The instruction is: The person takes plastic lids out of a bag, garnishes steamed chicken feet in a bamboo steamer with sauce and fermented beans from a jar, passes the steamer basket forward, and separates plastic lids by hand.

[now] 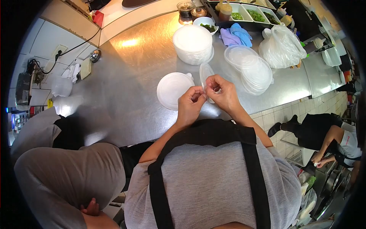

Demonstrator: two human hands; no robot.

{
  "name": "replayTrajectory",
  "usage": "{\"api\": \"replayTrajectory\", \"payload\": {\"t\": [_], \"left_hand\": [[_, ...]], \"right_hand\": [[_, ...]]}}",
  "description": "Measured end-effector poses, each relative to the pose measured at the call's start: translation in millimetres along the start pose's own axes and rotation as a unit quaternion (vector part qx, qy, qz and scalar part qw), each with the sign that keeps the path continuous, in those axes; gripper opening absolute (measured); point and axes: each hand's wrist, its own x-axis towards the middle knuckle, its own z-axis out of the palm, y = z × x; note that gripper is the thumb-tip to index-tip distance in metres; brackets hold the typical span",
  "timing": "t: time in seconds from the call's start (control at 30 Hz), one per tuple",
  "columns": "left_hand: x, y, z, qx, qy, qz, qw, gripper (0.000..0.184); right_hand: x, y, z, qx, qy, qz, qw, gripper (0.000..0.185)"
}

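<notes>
Between my two hands a translucent round plastic lid (206,72) stands on edge, seen nearly side-on. My left hand (190,106) pinches its near rim with thumb and fingertips. Close beside it, my right hand (223,94) is also closed on the lid, fingers curled. Just left of the lid, a white round tub (171,89) sits on the steel counter, partly behind my left hand. A tall stack of white round plastic tubs or lids (193,44) rises beyond. To the right lie overlapping translucent lids (257,76).
A knotted plastic bag (282,47), purple and blue cloths (236,35) and a bowl of greens (207,26) stand at the back of the counter (126,84). A call bell (95,56) sits left. One person (72,168) is close on my left; another (337,141) works at right.
</notes>
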Motion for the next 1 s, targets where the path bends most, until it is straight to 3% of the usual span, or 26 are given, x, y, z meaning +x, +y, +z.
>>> {"api": "replayTrajectory", "payload": {"t": [0.2, 0.4, 0.57, 0.67, 0.77, 0.83, 0.9, 0.97, 1.0], "left_hand": [[1.6, 11.0, 3.1, 0.04, -0.023, -0.003, 0.999, 0.016], [10.1, 24.9, 7.7, 0.035, 0.068, 0.043, 0.996, 0.007], [11.8, 29.8, 11.8, 0.118, 0.01, 0.069, 0.991, 0.005], [14.4, 50.6, 19.9, 0.075, -0.01, 0.108, 0.991, 0.003], [24.3, 84.0, 16.0, 0.088, 0.052, 0.158, 0.982, 0.003], [40.7, 87.7, 25.0, 0.203, 0.03, 0.31, 0.928, 0.007], [64.7, 93.7, 50.8, 0.354, -0.007, 0.463, 0.813, 0.011], [94.5, 68.9, 79.0, 0.414, -0.071, 0.507, 0.753, 0.013], [105.3, 58.6, 91.2, 0.434, -0.107, 0.49, 0.749, 0.01]], "right_hand": [[0.5, 2.0, 0.2, -0.016, 0.04, -0.031, 0.999, 0.011], [-4.6, 3.0, 2.1, 0.014, 0.02, -0.049, 0.999, 0.011], [-11.5, -6.0, -14.3, 0.027, 0.026, -0.03, 0.999, 0.01], [-16.4, -7.1, -41.0, 0.11, 0.103, -0.025, 0.988, 0.005], [-14.7, 13.1, -90.8, 0.257, 0.195, -0.014, 0.946, 0.0], [-14.6, 17.7, -126.6, 0.377, 0.251, 0.057, 0.89, 0.003], [-13.3, 38.1, -146.7, 0.395, 0.295, 0.107, 0.863, 0.003], [-15.6, 61.5, -161.6, 0.381, 0.302, 0.161, 0.859, 0.005], [-18.3, 74.3, -167.0, 0.357, 0.286, 0.192, 0.868, 0.007]]}}
